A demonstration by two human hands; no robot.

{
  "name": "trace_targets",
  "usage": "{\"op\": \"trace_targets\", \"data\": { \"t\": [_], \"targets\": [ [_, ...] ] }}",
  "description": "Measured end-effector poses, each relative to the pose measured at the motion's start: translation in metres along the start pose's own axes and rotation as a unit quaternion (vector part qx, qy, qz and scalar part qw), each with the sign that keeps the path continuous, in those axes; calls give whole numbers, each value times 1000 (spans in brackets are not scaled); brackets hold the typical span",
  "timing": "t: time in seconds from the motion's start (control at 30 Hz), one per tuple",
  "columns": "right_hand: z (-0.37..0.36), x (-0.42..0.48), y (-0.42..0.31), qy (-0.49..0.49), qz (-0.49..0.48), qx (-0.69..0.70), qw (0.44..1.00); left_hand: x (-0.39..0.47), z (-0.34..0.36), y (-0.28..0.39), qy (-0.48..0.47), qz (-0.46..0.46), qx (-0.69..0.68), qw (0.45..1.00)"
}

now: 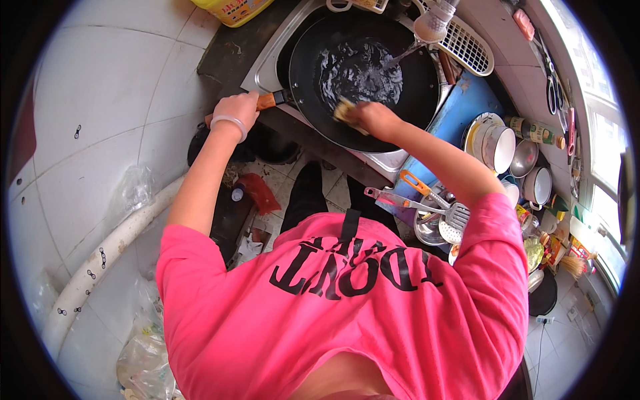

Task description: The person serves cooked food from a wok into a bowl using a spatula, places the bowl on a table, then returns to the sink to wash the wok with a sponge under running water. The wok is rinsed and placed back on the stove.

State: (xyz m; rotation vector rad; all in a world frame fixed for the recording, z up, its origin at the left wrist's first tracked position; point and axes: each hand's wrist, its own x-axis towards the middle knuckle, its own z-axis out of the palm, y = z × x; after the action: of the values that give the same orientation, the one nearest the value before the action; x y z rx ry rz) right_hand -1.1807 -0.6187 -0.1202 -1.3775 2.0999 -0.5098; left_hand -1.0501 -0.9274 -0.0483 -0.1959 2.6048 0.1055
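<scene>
A large black wok rests over the metal sink, its wooden handle pointing left. My left hand is closed around that handle, with a pale bangle on the wrist. Water runs from the faucet into the wok, where it churns at the middle. My right hand grips a yellowish scrubber against the near inner side of the wok; the scrubber is slightly blurred.
Right of the sink, a blue surface borders stacked bowls. Spatulas and a metal bowl stand nearer me. A white plastic basket is behind the faucet, and a yellow container is at the back left.
</scene>
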Motion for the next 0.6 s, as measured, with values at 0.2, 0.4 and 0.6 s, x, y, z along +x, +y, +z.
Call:
{"op": "trace_targets", "data": {
  "t": [0.2,0.4,0.6],
  "targets": [
    [14,33,1,95,-6,-20,995,1,-4,2,2,10,2,1000],
    [19,65,-8,164,44,25,985,-1,-4,2,4,9,4,1000],
    [24,39,-21,140,66,6,988,-1,1,-1,10,12,-5,1000]
  ]
}}
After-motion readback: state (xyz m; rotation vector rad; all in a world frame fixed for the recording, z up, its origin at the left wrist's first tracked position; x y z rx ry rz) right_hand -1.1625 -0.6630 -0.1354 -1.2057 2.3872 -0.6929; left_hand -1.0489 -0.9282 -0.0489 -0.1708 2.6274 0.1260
